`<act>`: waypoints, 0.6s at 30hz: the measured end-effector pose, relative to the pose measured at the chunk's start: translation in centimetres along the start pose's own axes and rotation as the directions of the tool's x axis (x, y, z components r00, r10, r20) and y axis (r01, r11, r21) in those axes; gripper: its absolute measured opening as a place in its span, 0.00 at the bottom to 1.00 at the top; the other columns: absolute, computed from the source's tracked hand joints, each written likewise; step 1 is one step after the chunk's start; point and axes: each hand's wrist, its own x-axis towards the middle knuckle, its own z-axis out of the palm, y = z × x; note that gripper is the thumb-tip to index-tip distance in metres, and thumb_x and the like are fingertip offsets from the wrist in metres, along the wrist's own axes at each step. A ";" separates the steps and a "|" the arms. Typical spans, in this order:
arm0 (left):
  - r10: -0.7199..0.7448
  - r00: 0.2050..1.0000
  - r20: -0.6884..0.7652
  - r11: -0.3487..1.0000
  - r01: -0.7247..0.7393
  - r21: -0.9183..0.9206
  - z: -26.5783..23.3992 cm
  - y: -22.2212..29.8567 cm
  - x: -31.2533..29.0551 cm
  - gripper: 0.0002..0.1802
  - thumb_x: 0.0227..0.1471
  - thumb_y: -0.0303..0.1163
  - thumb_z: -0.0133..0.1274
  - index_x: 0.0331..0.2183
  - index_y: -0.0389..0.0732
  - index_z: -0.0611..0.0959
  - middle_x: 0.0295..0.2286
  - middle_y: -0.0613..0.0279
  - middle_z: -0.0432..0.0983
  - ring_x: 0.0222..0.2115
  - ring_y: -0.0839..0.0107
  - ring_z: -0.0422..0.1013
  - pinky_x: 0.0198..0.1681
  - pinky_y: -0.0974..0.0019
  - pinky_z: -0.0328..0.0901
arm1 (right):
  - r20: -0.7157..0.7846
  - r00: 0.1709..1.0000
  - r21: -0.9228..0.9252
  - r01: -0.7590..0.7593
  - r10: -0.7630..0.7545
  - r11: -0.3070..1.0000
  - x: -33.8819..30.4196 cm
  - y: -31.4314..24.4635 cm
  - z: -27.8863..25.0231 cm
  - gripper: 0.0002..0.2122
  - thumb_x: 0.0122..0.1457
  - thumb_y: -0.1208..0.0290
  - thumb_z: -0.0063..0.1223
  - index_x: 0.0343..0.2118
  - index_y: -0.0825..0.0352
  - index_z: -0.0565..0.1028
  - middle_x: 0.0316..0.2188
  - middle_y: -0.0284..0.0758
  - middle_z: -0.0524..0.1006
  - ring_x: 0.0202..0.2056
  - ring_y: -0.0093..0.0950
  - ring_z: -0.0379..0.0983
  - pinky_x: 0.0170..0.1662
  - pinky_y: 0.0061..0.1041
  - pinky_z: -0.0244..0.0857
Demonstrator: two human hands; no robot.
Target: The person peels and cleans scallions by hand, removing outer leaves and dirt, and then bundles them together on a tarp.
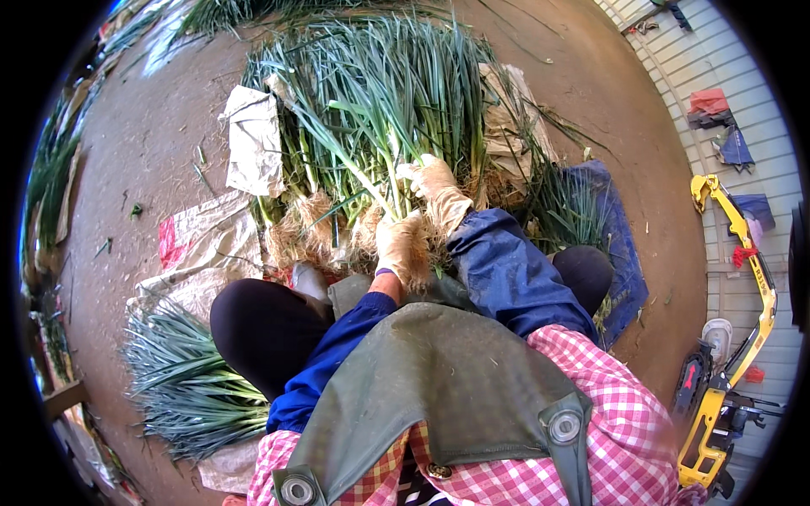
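A large pile of green onions (380,84) lies in front of me, its leaves pointing away and its pale, stringy roots (283,240) toward me. My left hand (398,243), in a cream glove, is closed around the root end of a green onion (364,179) whose stalk slants up to the left. Just beyond it, my right hand (434,187), also gloved, has its fingers curled against the pale stalks at the pile's near side. Its fingertips are partly hidden among the stalks.
Another bundle of green onions (190,379) lies by my left knee. At right, more leaves (574,207) rest on a blue sheet (624,253). Pale sacks (253,139) flank the pile on the brown floor (126,169). A yellow toy-like excavator (709,438) stands by the right wall.
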 end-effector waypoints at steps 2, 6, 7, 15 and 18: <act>0.044 0.999 -0.027 0.986 -0.039 0.160 0.4 1.4 -1.3 0.07 0.48 0.30 0.59 0.28 0.36 0.81 0.18 0.63 0.75 0.16 0.73 0.70 0.18 0.71 0.63 | 0.005 0.999 -0.032 -0.051 0.051 0.998 0.2 0.0 -0.5 0.10 0.56 0.68 0.58 0.35 0.69 0.72 0.23 0.33 0.77 0.19 0.21 0.68 0.20 0.21 0.63; 0.055 0.998 0.003 0.996 -0.056 0.063 0.6 1.4 -1.1 0.10 0.52 0.34 0.56 0.30 0.35 0.83 0.17 0.65 0.73 0.13 0.75 0.65 0.19 0.70 0.62 | 0.038 0.999 0.065 -0.022 0.019 0.998 0.5 1.1 -2.1 0.07 0.57 0.69 0.52 0.31 0.69 0.74 0.19 0.31 0.74 0.16 0.21 0.66 0.19 0.21 0.60; 0.051 0.998 -0.038 0.998 -0.052 -0.021 0.2 0.8 -0.5 0.12 0.54 0.35 0.55 0.30 0.34 0.84 0.17 0.64 0.73 0.14 0.75 0.65 0.20 0.70 0.62 | 0.130 0.988 0.115 -0.104 0.088 0.988 -0.2 1.0 -2.5 0.07 0.58 0.67 0.52 0.28 0.65 0.74 0.15 0.25 0.69 0.12 0.16 0.57 0.15 0.18 0.52; 0.157 0.987 -0.041 0.963 -0.144 0.227 1.2 2.2 -2.1 0.11 0.51 0.33 0.56 0.26 0.35 0.84 0.18 0.65 0.75 0.15 0.76 0.67 0.19 0.72 0.61 | 0.042 0.994 0.107 -0.100 0.096 0.989 -0.6 -0.8 -1.6 0.11 0.60 0.62 0.54 0.30 0.66 0.75 0.15 0.25 0.68 0.13 0.15 0.58 0.16 0.16 0.52; 0.150 0.987 -0.063 0.956 -0.129 0.262 1.8 2.9 -2.8 0.12 0.52 0.34 0.55 0.26 0.34 0.83 0.18 0.65 0.75 0.14 0.76 0.66 0.19 0.72 0.60 | -0.020 1.000 -0.120 -0.023 0.021 0.993 0.9 0.3 -1.9 0.09 0.58 0.68 0.56 0.36 0.68 0.74 0.20 0.32 0.75 0.15 0.20 0.66 0.17 0.21 0.60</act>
